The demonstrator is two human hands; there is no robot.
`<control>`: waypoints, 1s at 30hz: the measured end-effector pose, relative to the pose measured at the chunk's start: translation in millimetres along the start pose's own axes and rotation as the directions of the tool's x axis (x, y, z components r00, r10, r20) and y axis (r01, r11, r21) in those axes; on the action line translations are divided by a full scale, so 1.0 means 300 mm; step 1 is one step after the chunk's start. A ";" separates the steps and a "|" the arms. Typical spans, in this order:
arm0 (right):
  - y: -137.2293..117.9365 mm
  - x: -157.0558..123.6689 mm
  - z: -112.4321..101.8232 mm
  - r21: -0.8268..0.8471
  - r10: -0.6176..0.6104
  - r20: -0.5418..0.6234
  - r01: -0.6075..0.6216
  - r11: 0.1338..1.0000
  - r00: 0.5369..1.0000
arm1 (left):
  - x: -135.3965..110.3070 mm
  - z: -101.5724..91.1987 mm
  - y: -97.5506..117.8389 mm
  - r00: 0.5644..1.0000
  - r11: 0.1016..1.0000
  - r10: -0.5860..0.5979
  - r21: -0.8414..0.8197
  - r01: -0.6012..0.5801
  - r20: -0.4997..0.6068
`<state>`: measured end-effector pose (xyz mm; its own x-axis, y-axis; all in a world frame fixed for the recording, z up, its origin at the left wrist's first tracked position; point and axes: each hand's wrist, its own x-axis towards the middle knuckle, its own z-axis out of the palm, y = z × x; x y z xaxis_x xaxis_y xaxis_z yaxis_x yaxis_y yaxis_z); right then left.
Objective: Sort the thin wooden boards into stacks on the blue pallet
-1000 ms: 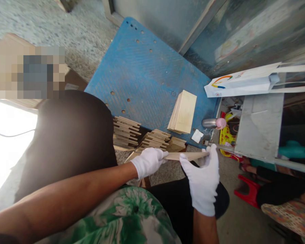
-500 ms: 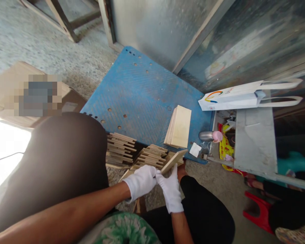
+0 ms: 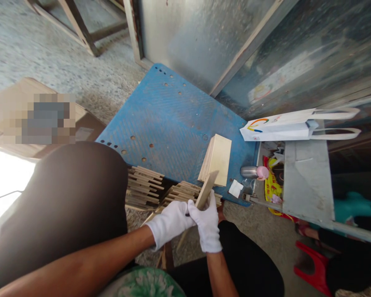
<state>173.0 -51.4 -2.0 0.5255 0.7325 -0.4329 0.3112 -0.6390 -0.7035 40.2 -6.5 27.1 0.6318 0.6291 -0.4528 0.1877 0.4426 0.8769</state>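
Observation:
My right hand, in a white glove, is closed around a thin wooden board held tilted on its edge. Thumb and fingers lie on opposite sides of it. My left hand, also gloved in white, is closed against the board and touches my right hand. A small dark bit shows at its fingertips, too little to name. Beyond the board, a neat stack of pale wooden boards lies on the blue plastic platform. More boards are piled in staggered layers below the platform's near edge.
A white paper bag stands at the right, near a metal flask with a pink lid and a white paper scrap. A grey metal ledge borders the right side. Left is a cardboard box; lower right, a red stool beside another person.
The board in my right hand has turned more upright and shifted slightly left, now overlapping the stack's corner. My left hand stays against it. The view has shifted slightly.

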 end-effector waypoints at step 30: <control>-0.322 0.701 -0.022 -0.710 0.101 -0.279 -0.276 0.648 0.955 | -0.018 0.052 -0.024 0.948 0.941 -0.316 0.113 0.318 -0.037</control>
<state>258.8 162.7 -21.4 0.7541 0.5694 -0.3274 0.6188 -0.7830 0.0636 47.3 -23.1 25.8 0.5119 0.4806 -0.7120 0.4621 0.5446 0.6999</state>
